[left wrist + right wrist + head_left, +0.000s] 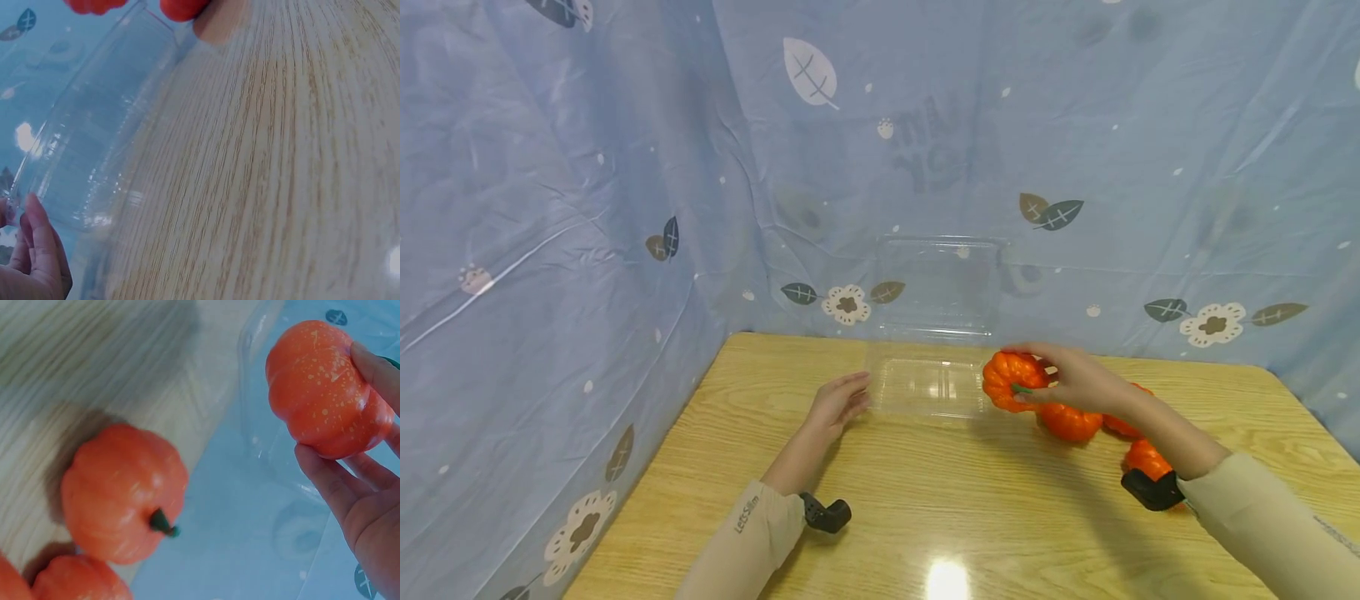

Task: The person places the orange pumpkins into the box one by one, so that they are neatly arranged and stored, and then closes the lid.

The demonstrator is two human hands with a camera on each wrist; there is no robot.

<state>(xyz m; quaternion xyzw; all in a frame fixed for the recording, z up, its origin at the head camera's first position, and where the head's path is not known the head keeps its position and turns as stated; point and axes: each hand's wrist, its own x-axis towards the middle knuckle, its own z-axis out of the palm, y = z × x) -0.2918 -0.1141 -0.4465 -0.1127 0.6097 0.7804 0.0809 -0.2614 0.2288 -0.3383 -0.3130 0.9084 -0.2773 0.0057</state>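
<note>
A clear plastic clamshell box (932,408) lies on the table with its lid (936,283) raised against the curtain. My left hand (838,404) is at the box's left edge; in the left wrist view its fingers (40,234) pinch the rim at a corner. My right hand (1075,382) grips a small orange toy pumpkin (1011,379) with a green stem, held up at the box's right side. Seen from the right wrist, thumb and fingers span the speckled pumpkin (319,394). Whether it touches the box, I cannot tell.
Several more orange pumpkins lie on the wooden table (925,500) beneath and beside my right forearm, the nearest pumpkin (1071,423) just right of the box. A blue patterned curtain (1112,125) hangs along the table's back and left sides.
</note>
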